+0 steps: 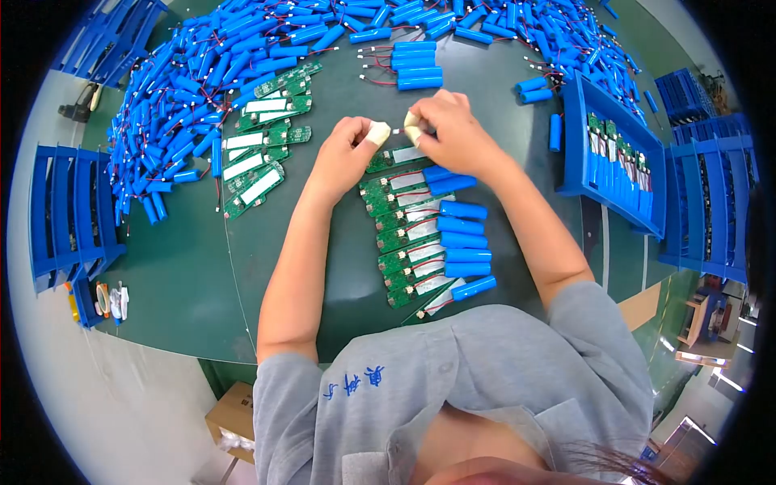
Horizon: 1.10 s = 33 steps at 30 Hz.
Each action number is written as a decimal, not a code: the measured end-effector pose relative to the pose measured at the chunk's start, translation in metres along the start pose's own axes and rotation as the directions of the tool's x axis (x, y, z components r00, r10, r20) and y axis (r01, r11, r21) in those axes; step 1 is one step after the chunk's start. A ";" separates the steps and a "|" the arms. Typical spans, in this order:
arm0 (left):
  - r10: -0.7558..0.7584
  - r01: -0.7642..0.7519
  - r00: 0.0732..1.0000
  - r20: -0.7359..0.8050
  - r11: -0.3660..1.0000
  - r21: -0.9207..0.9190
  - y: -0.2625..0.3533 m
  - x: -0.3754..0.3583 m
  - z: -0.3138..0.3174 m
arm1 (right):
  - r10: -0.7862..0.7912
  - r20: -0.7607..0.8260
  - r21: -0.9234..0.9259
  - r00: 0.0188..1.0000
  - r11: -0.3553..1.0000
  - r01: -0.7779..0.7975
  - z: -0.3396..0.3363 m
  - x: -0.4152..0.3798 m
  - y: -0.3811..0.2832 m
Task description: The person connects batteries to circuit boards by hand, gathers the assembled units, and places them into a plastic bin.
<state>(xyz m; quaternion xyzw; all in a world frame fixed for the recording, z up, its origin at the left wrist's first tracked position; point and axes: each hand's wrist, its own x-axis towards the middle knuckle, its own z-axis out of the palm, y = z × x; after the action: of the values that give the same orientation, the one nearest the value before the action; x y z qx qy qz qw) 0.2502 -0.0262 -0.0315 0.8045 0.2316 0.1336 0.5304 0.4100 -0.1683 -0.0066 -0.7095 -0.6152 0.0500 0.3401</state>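
Note:
My left hand [352,151] is closed in a pinch, with pale finger covers at the tips; whatever it holds is too small to tell. Facing it, my right hand [449,132] also pinches, and a small white connector [396,131] shows at its fingertips, between the two hands. Just below them lies a green circuit board [380,162] with a white pad, partly covered by my right hand. Farther down runs a column of circuit boards [394,238], joined by red wires to blue cylindrical batteries [465,226] on their right.
A large heap of blue batteries [174,105] curves round the far side. Several batteries [416,65] lie grouped ahead of my hands. Loose boards [263,141] lie to the left. On the right stands a blue bin [572,145] holding board-and-battery sets. Blue racks [69,214] flank the green table.

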 end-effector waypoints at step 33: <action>0.262 -0.280 0.960 0.099 0.893 0.351 0.003 0.002 -0.010 | -0.030 0.294 -0.093 0.955 0.994 0.060 0.025 0.010 -0.009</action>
<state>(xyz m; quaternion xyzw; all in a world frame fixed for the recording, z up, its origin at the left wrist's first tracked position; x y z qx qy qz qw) 0.2479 -0.0184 -0.0253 0.9157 0.1246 0.1416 0.3547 0.3927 -0.1483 -0.0176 -0.6963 -0.6765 0.1154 0.2101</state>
